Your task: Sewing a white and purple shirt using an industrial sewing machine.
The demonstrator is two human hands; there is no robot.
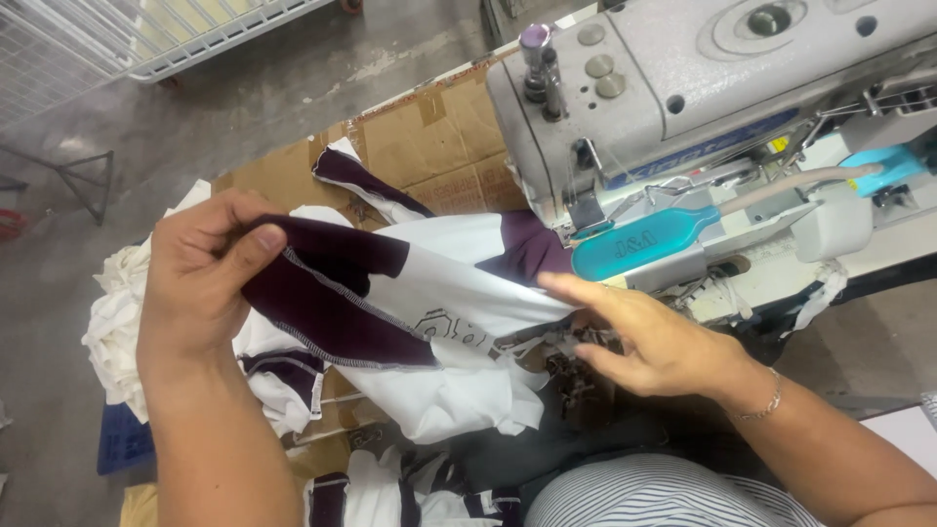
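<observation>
Two hands: both are working one garment piece (420,293) in front of the sewing machine (683,88).
Left hand (200,273): I am pinching the dark purple panel (322,293) between thumb and curled fingers, holding its stitched edge up and off the pile.
Right hand (654,337): I am keeping it flat, fingers stretched out and close together, pressing the white end of the cloth toward the machine head.
Garment position: it is stretching between my hands, purple end at the left, white end running under my right fingertips beside the teal guide (639,244).
Risk, fingers: my right fingertips are lying very near the needle area; I judge a push too far could bring them under the foot.
Risk, cloth: I am holding the piece with some slack in the middle, so I think a fold could be getting caught in the seam, or the purple and white edges could be slipping out of line.
Risk, drag: the finished pieces (283,376) heaped below my left wrist are touching the hanging cloth and might be tugging it sideways.
Surroundings: cardboard (439,146) is lining the table behind the work, and a wire rack (146,39) is standing on the floor well apart.
</observation>
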